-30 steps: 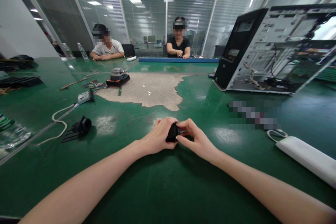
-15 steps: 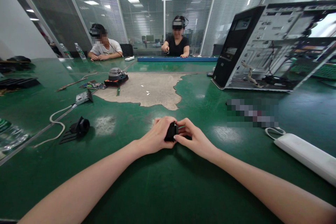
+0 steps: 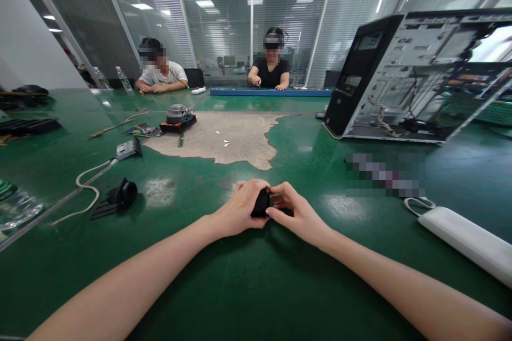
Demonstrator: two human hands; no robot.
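A small black block-like part (image 3: 261, 203) is held just above the green table, near the middle of the view; its exact kind I cannot make out. My left hand (image 3: 237, 208) wraps round its left side, the fingers largely hidden behind the part and the back of the hand. From the right, my right hand (image 3: 299, 214) pinches the part's edge, thumb in front and fingers behind. To the left lies a black plastic piece with a round, ring-like end (image 3: 126, 192).
An opened computer case (image 3: 344, 88) stands at the right, with a white power strip (image 3: 460, 232) and its cord nearer. A heatsink with a fan (image 3: 178, 117), a circuit board (image 3: 144, 130) and a metal box with a cable (image 3: 128, 148) lie left. Two people sit across the table.
The black part has tilted slightly between my hands. Both hands keep nearly the same place and hold. Across the table, one person's hand has shifted a little.
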